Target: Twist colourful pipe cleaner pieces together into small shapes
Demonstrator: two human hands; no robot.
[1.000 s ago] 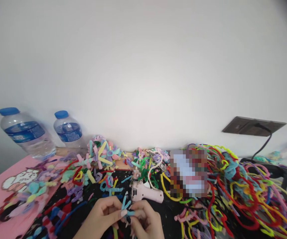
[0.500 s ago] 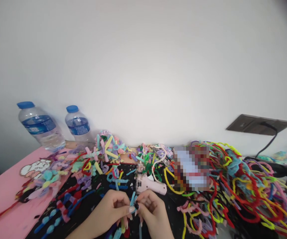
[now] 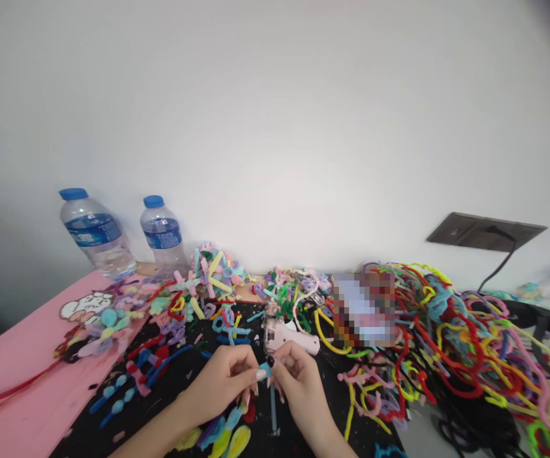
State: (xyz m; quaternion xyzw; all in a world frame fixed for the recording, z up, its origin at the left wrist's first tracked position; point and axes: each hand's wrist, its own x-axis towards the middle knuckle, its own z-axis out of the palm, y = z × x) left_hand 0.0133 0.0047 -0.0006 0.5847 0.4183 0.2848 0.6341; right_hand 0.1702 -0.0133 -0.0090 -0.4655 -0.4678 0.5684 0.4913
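Above the black mat, my left hand pinches a small light blue pipe cleaner piece between thumb and fingers. My right hand is closed on the same piece from the other side, its thumb and fingertips close to the left ones. A small round black thing sits at the right fingertips; I cannot tell if it is attached. Just beyond the hands lies a pale pink glue gun. Beneath them are a clear glue stick and yellow pipe cleaner loops.
Two water bottles stand by the wall at left. A pink board covers the left side. Tangled colourful pipe cleaners heap up at right, below a wall socket. Small finished-looking pieces pile at the back.
The view has swung slightly, so the bottles appear farther right. Both hands have shifted a little up in the picture, still together. The light blue strips that stuck up between the fingers no longer show.
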